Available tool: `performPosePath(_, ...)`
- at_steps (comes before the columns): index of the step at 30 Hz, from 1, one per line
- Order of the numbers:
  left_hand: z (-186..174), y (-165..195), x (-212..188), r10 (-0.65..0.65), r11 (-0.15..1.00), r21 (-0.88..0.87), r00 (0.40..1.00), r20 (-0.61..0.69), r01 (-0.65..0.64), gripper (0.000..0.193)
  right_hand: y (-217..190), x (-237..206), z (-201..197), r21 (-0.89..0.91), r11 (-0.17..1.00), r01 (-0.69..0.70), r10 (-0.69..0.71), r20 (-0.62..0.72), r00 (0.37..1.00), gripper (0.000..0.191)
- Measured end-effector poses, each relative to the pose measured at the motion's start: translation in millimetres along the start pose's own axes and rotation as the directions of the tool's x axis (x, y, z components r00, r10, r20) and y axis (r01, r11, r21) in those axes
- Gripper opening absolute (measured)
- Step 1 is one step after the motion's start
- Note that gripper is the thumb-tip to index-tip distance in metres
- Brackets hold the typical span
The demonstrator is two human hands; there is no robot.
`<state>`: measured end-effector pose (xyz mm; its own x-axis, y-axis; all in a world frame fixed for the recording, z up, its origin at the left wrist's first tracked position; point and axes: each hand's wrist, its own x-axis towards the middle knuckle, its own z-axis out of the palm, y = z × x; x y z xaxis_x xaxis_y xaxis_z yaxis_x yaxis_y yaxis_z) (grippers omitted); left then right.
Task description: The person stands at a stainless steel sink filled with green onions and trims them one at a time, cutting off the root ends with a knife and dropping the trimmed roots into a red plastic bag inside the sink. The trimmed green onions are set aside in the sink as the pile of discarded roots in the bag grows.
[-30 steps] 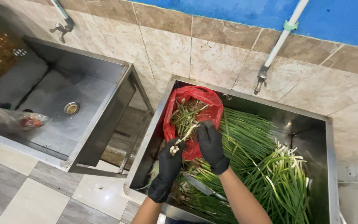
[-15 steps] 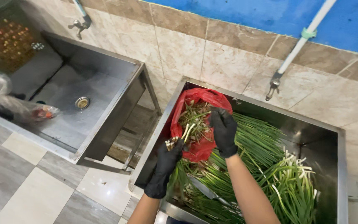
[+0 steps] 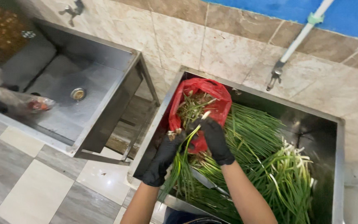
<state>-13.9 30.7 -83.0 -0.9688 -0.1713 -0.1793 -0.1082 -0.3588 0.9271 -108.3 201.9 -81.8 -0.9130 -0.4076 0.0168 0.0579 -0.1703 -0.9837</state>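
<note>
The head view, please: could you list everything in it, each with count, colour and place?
Green onions: large pile, green with white ends, in the right sink.
Red bag: one, holding trimmings, at the right sink's back left.
Right sink: one, steel.
Left sink: one, steel, with drain.
Knife: one, lying on the onions between the forearms.
Taps: two, on the tiled wall.
Clear bag: one, at the left sink's front edge.
Left hand: black glove, grip on an onion's root end.
Right hand: black glove, grip on the same onion.
</note>
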Motion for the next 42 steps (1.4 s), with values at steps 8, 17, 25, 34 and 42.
performPosePath(8,-44,-24,13,-0.050,0.999,-0.016,0.993,-0.110,0.049,0.042,27,-75,-210,-0.072,0.996,0.050,-0.079,-0.490,0.868,0.032)
performPosePath(17,-23,-27,59,-0.105,0.987,-0.108,0.982,0.154,0.122,0.054,72,-142,-275,-0.665,0.729,-0.160,-0.286,-0.509,0.812,0.042)
performPosePath(25,90,-40,86,-0.082,0.954,-0.231,0.908,0.411,0.190,0.053,18,-68,-75,-0.356,0.933,0.051,0.024,0.204,0.979,0.068)
performPosePath(34,79,-7,81,0.008,0.980,-0.195,0.976,0.216,0.035,0.037,-34,-25,-34,-0.609,0.789,0.082,-0.084,0.025,0.996,0.042)
performPosePath(42,71,-8,72,-0.063,0.960,-0.270,0.997,0.051,0.074,0.031,-68,-17,-30,-0.352,0.935,0.049,-0.080,-0.072,0.994,0.030)
